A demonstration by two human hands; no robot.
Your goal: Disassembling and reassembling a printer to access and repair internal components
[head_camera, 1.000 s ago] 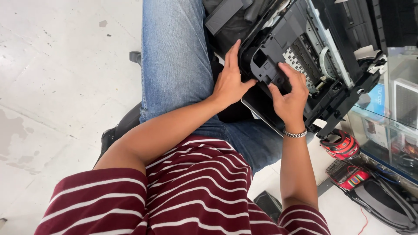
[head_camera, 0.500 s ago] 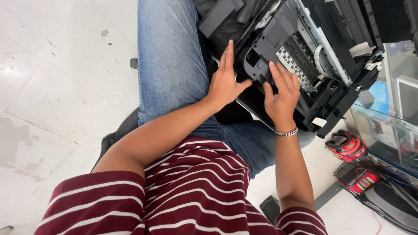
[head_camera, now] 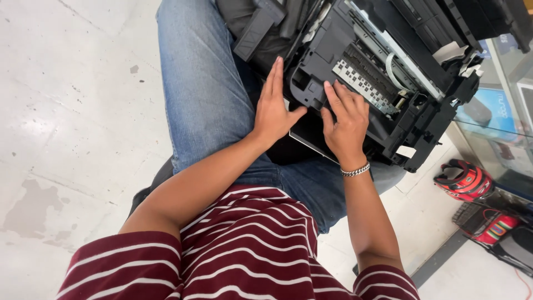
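Observation:
A black printer point(head_camera: 388, 61) with its covers off rests across my lap on blue jeans point(head_camera: 205, 94). Its white inner parts, a tube and a dotted strip are exposed. My left hand point(head_camera: 275, 111) lies flat against the printer's left edge, fingers straight and together, thumb pressed to the casing. My right hand point(head_camera: 347, 119) wears a silver bracelet and rests on the black front part, fingers spread and curled over it. Neither hand holds a loose item.
Pale tiled floor point(head_camera: 66, 111) with stains lies to the left. A glass display case point(head_camera: 499, 116) stands at the right. Red helmets point(head_camera: 463, 180) sit on the floor beside it, near a black wire rack. A chair edge point(head_camera: 152, 186) shows beneath my leg.
Both hands have shifted on the printer: the left fingers straightened along its edge, and the right hand slid down the front part. The printer tilted slightly.

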